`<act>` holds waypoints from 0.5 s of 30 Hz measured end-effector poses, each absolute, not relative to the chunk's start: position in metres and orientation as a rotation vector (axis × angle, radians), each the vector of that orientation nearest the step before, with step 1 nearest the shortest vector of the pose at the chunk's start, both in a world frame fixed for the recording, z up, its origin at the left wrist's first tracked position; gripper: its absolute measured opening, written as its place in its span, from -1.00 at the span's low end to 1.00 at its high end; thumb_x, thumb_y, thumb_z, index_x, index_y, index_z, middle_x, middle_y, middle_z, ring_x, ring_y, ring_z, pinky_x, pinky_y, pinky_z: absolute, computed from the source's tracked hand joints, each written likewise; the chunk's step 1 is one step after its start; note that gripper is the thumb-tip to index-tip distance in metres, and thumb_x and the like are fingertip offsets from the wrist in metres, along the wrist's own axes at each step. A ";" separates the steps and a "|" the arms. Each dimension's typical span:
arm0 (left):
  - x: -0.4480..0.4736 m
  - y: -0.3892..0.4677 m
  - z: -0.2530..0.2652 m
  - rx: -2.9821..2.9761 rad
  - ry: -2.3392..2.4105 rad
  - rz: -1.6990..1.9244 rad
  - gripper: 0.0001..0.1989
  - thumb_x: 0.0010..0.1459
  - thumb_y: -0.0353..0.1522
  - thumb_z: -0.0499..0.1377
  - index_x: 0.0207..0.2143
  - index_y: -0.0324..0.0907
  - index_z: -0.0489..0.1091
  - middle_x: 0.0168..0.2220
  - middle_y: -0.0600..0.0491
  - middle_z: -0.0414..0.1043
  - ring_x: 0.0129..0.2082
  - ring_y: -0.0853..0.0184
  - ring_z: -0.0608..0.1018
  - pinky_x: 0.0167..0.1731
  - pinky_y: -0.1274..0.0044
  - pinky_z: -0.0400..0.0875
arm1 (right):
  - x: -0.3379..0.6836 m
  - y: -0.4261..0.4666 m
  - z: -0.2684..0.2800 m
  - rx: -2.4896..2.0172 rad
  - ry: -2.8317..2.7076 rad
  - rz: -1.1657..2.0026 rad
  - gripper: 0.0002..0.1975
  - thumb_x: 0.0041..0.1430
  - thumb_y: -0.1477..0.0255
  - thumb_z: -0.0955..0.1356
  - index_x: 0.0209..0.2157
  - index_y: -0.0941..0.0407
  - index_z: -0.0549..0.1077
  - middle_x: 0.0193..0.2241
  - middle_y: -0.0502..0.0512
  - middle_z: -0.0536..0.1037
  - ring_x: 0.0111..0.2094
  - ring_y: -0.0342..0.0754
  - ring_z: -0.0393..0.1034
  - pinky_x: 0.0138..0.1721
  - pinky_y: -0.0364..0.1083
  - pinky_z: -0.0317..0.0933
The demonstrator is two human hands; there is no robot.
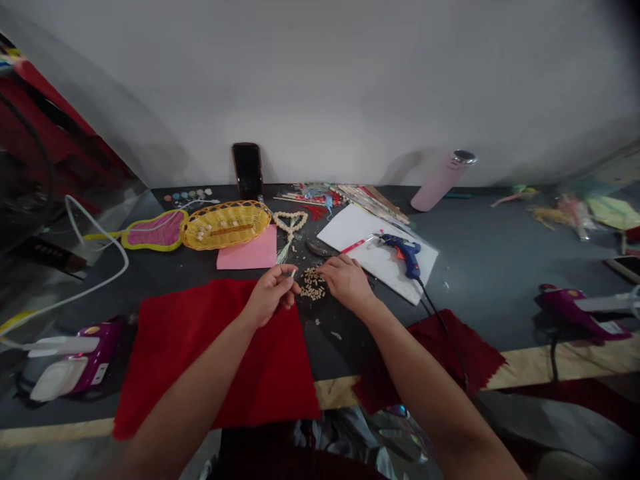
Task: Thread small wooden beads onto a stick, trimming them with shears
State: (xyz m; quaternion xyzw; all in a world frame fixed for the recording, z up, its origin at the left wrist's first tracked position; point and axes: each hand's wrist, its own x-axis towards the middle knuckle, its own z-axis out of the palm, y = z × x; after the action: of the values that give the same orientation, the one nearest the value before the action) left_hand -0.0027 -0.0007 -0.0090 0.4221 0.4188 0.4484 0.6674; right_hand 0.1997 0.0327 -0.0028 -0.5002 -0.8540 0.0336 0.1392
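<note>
My left hand is closed in a pinch on a small pale stick piece, held just left of a pile of short wooden pieces. At the pile's right edge is my right hand, its fingers bunched with the tips down by the pieces. Whatever those fingertips hold is hidden. Behind the hands lies a heart-shaped frame of pale pieces with a tassel. Pliers rest just beyond my right hand. A blue glue gun lies on a white board to the right.
A yellow wicker basket overlaps pink paper. Red cloth lies under my left forearm. A phone leans on the wall; a pink bottle stands at the back right. The glue gun's cord runs beside my right forearm.
</note>
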 end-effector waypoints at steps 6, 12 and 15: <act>-0.003 0.000 -0.009 0.951 0.956 1.002 -0.69 0.07 -0.28 0.13 -0.14 -0.20 0.23 -0.49 0.08 0.40 -0.68 0.51 0.37 -0.71 0.66 0.24 | 0.205 0.029 0.007 -1.377 -2.545 0.124 -0.84 0.19 0.37 0.25 -0.30 -0.01 0.47 -0.31 0.04 0.47 -0.19 -0.01 0.19 -0.22 -0.05 -0.02; -0.003 0.000 -0.007 0.958 0.949 1.014 -0.67 0.07 -0.29 0.13 -0.11 -0.20 0.21 -0.49 0.09 0.40 -0.68 0.51 0.36 -0.71 0.66 0.24 | 0.199 0.028 0.010 -1.409 -2.555 0.109 -0.83 0.20 0.39 0.24 -0.29 0.01 0.47 -0.30 0.06 0.46 -0.18 0.00 0.16 -0.22 -0.04 -0.04; -0.003 0.000 -0.008 0.963 0.943 1.010 -0.68 0.08 -0.29 0.12 -0.11 -0.20 0.21 -0.49 0.09 0.40 -0.69 0.51 0.36 -0.71 0.66 0.24 | 0.197 0.027 0.006 -1.370 -2.553 0.113 -0.81 0.20 0.43 0.23 -0.25 -0.02 0.46 -0.26 0.05 0.45 -0.16 0.00 0.16 -0.21 -0.03 -0.04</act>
State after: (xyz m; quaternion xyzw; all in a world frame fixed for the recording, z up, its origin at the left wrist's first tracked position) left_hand -0.0029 -0.0003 -0.0079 0.4265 0.4179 0.4474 0.6658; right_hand 0.1973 0.0271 0.0064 -0.4690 -0.8740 0.0387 0.1209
